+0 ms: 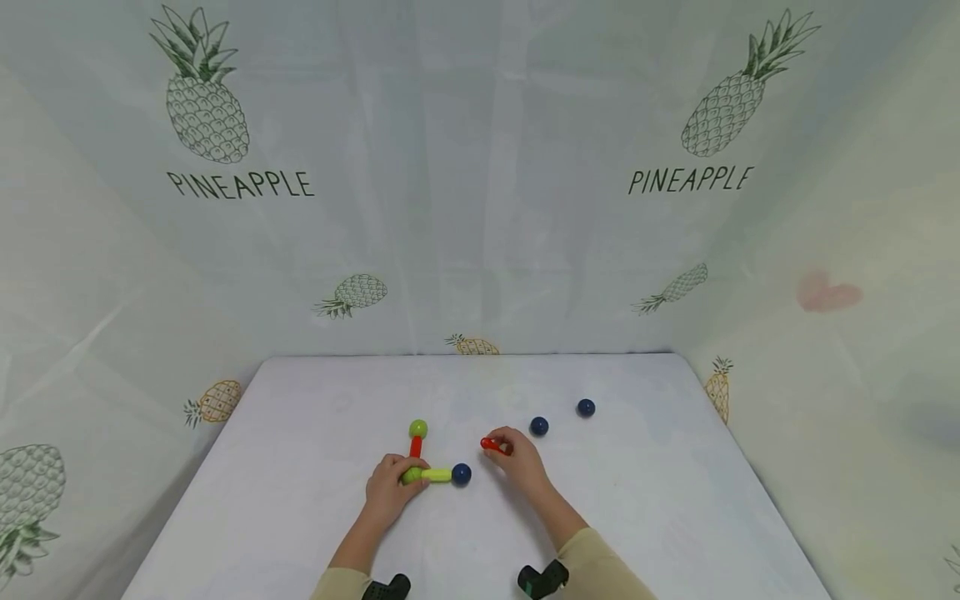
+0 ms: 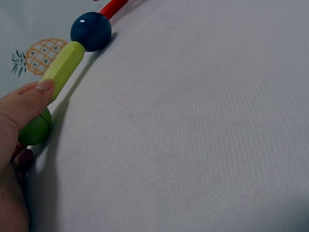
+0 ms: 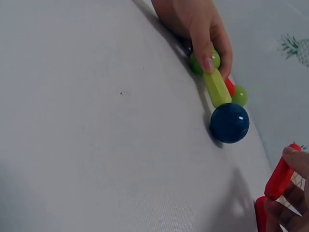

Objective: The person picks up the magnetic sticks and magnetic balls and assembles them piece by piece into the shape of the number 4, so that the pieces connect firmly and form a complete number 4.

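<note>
In the head view my left hand [image 1: 387, 490] grips the joined toy pieces at a green ball [image 1: 412, 475]. From that ball a yellow-green rod [image 1: 437, 475] runs right to a dark blue ball [image 1: 461, 474], and a red rod [image 1: 416, 447] runs away to a second green ball [image 1: 418, 428]. My right hand [image 1: 520, 458] pinches another red rod [image 3: 279, 180] between thumb and fingers, apart from the blue ball. A further red piece [image 3: 261, 214] shows beside those fingers in the right wrist view; whether the hand holds it I cannot tell.
Two loose dark blue balls, a nearer one [image 1: 539, 427] and a farther one [image 1: 586, 407], lie beyond my right hand. The white table [image 1: 300, 467] ends at a pineapple-print cloth [image 1: 465, 208] hanging behind and at both sides.
</note>
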Available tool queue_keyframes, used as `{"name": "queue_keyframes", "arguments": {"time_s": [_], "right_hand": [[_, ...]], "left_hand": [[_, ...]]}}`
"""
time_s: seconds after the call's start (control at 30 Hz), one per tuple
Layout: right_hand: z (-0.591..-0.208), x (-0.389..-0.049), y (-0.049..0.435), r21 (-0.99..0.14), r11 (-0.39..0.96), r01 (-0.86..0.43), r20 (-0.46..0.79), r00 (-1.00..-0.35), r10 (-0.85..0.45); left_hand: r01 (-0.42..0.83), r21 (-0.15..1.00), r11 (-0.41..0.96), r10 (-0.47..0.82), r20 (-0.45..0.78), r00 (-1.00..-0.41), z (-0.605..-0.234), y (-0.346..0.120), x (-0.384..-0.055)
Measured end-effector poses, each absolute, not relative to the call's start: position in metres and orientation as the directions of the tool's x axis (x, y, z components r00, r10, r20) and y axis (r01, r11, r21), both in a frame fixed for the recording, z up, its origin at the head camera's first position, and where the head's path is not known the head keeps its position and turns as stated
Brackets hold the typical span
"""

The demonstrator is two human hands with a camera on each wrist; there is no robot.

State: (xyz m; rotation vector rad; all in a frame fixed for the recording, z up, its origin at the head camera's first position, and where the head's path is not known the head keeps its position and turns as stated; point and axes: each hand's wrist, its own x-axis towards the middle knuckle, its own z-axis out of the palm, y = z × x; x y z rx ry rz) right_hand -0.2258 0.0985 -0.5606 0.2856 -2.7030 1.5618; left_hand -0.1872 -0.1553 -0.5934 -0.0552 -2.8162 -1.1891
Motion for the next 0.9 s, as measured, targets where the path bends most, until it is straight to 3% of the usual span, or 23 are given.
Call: {"name": "queue_keyframes", "arguments": {"time_s": [0.9], "right_hand": [[-0.565, -0.237, 0.073, -0.924, 0.380, -0.039, 0.003, -0.996, -0.094]], "left_hand": [[0.073, 0.701, 0.710, 0.004, 0.100, -0.995, -0.591, -0.154, -0.188]]}}
